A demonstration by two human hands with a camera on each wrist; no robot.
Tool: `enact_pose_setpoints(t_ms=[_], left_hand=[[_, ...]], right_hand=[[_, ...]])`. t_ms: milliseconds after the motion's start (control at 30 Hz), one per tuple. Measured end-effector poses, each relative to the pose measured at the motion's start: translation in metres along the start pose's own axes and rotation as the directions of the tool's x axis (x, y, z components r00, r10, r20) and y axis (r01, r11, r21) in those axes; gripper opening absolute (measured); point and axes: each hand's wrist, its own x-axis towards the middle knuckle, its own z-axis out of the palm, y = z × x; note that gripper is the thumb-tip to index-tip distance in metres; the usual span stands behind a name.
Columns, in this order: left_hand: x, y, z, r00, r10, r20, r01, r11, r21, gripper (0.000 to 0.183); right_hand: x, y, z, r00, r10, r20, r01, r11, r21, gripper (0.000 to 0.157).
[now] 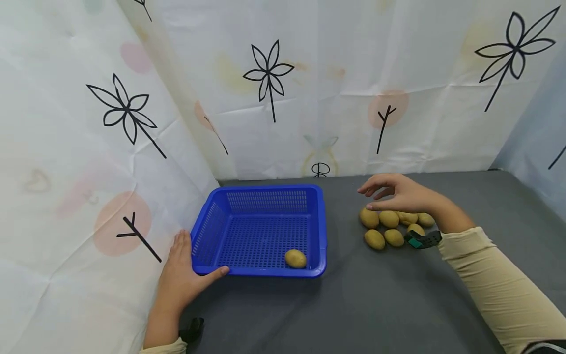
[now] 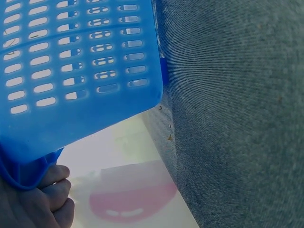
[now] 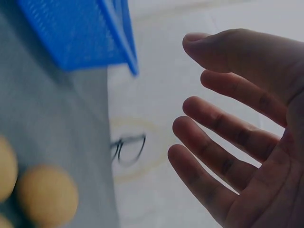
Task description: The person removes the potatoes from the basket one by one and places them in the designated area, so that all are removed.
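Observation:
A blue plastic basket (image 1: pixel 265 271) with slotted walls stands on the grey table; one potato (image 1: pixel 295 258) lies in its front right corner. My left hand (image 1: pixel 181 282) holds the basket's front left corner, its fingers along the left side and the thumb over the front rim. In the left wrist view, bent fingers (image 2: pixel 54 194) show right at the basket's rim. Over a group of potatoes (image 1: pixel 374 239) to the right hovers my right hand (image 1: pixel 398 193), fingers spread and holding nothing. The right wrist view shows its bare palm (image 3: pixel 266 190), apart from the potatoes (image 3: pixel 47 195).
White cloth (image 1: pixel 336 108) printed with black flowers hangs behind the table and along the left, close by the left hand. Grey table surface (image 1: pixel 345 295) runs between the basket and the potatoes, and in front of them.

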Motion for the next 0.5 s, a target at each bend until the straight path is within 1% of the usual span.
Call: enact_pose_setpoints(t_ms=[100, 200, 333, 500], left_hand=[[-0.001, -0.002, 0.000, 1.000, -0.006, -0.004, 0.006, 1.000, -0.001, 0.145], [-0.001, -0.002, 0.000, 1.000, -0.009, -0.005, 0.009, 1.000, 0.000, 0.144], [-0.002, -0.002, -0.001, 1.000, -0.015, 0.004, 0.015, 1.000, 0.002, 0.145], [-0.004, 0.001, -0.001, 1.000, -0.021, 0.017, 0.021, 1.000, 0.000, 0.145]], right_hand=[[0.025, -0.010, 0.008, 0.999, -0.025, 0.046, 0.024, 0.999, 0.036, 0.034], [0.051, -0.022, 0.020, 0.992, -0.058, 0.113, 0.049, 0.996, 0.080, 0.036], [0.085, -0.039, 0.036, 0.968, -0.102, 0.228, 0.081, 0.992, 0.100, 0.038], [0.124, -0.056, 0.054, 0.943, -0.150, 0.297, 0.120, 0.986, 0.120, 0.039]])
